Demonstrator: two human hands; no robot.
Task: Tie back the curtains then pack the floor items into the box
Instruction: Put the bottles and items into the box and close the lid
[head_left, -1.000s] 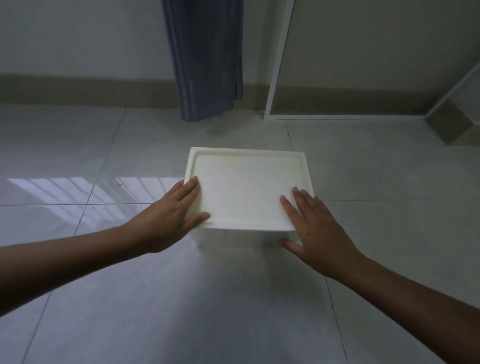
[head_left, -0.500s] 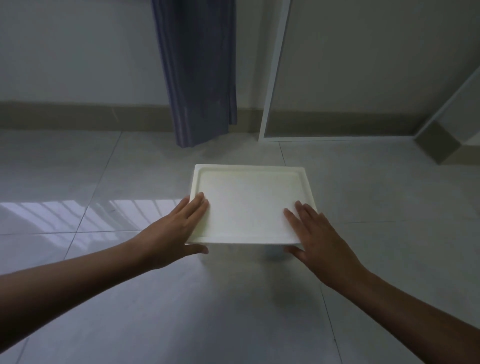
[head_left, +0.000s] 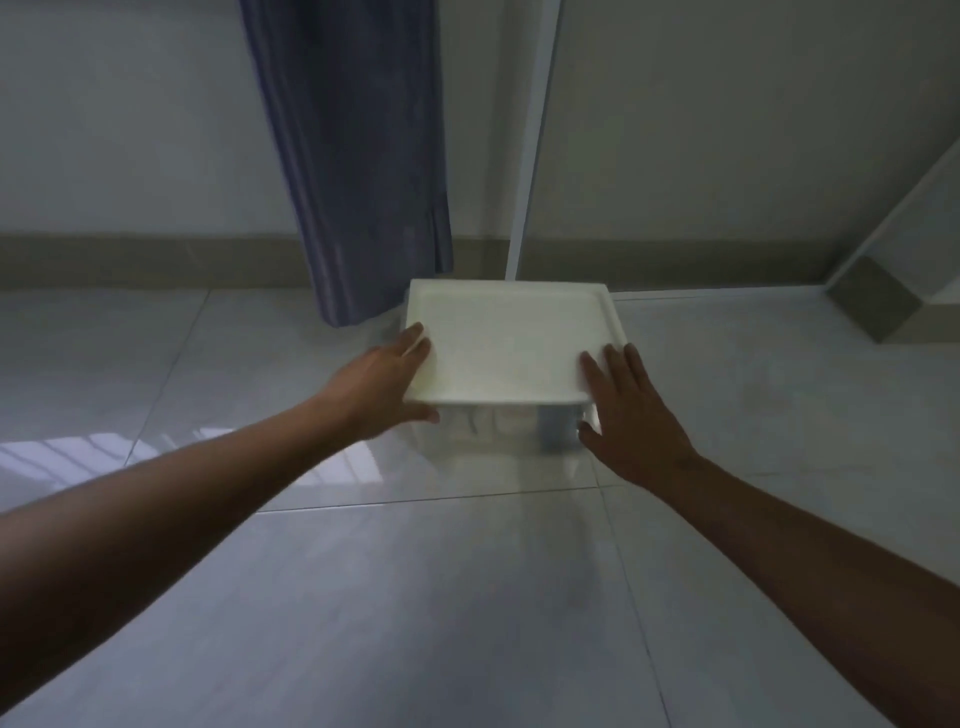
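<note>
The left hand (head_left: 382, 387) has its grip on the near left corner of the box (head_left: 501, 421): the fingers lie fairly straight along the left edge of the white lid (head_left: 498, 345), and the thumb reaches under the lid's near rim against the box wall, so the corner sits between thumb and fingers. The right hand (head_left: 631, 410) takes the near right corner in the same way, fingers spread flat on the lid and the thumb down against the clear front wall. Both grips are narrow, closed on the box edge rather than held wide.

The box stands on the pale tiled floor (head_left: 467, 597), its lid shut on top. Through the translucent front wall some things show inside, blurred; one looks blue, the rest I cannot make out.

Just behind the box's far left corner hangs the blue-grey curtain (head_left: 353, 156), its hem close above the floor. Behind the far right side rises a white frame (head_left: 535, 135) against the wall, with a brown skirting (head_left: 156, 260) running along the base.
</note>
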